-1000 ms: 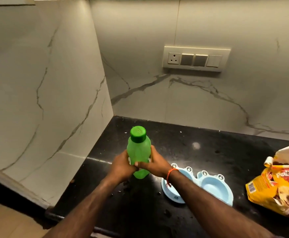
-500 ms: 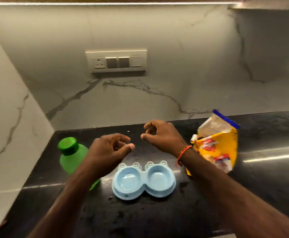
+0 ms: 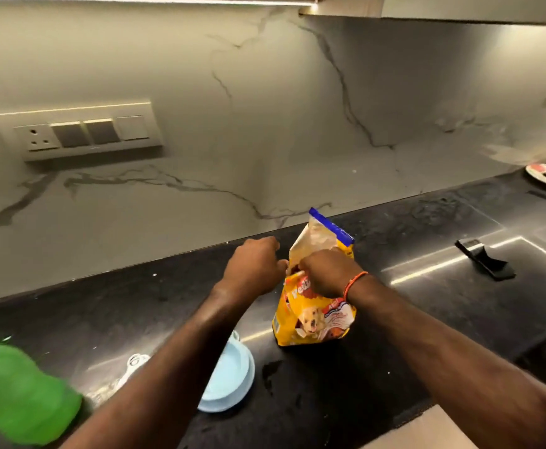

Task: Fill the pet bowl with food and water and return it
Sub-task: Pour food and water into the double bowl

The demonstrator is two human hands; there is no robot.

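The pet bowl (image 3: 229, 374), pale blue, sits on the black counter (image 3: 411, 335) under the left forearm, partly hidden. Fingers of the right hand (image 3: 325, 273) pinch the open top edge of the yellow food bag (image 3: 314, 319); the left hand (image 3: 254, 265) is curled at the bag's left edge, whether gripping I cannot tell. The bag stands upright just right of the bowl. A green bottle (image 3: 19, 390) blurs at far left.

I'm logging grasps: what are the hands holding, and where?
Both the left hand and right hand grip the yellow pet-food bag at its opened top.
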